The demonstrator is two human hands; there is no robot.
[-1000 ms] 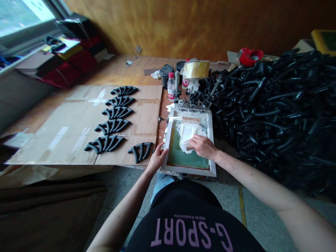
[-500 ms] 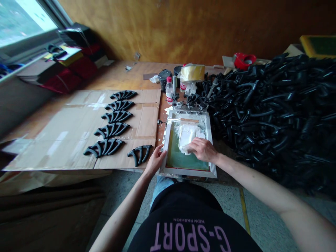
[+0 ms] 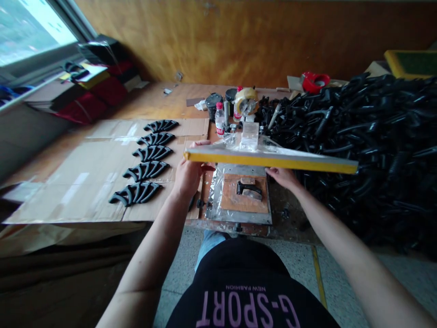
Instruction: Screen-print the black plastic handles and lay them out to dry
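We have our left hand [image 3: 189, 171] wrapped around the left end of a frame [image 3: 273, 161], which is raised and seen nearly edge-on, its yellow edge facing us. Our right hand [image 3: 282, 176] is just below the frame on the right, its fingertips by the far right corner of a metal plate [image 3: 244, 169]; we cannot tell whether it grips anything. Below the frame, on the near side, a single black part [image 3: 251, 187] lies on a wooden board [image 3: 230, 200], which rests on the plate.

To our left, a cardboard sheet [image 3: 85, 168] covers much of the desk [image 3: 160, 98], with five rows of black pieces [image 3: 136, 193] laid one beyond another. To our right we see a big heap of black parts [image 3: 362, 127] spreading from near to far. At the far side of the desk, beyond the frame, we see a bottle with a red cap [image 3: 220, 120], a dark tub [image 3: 213, 104] just left of it, and a tape roll [image 3: 247, 101]. Farther right, a red tape dispenser [image 3: 314, 83] sits behind the heap.
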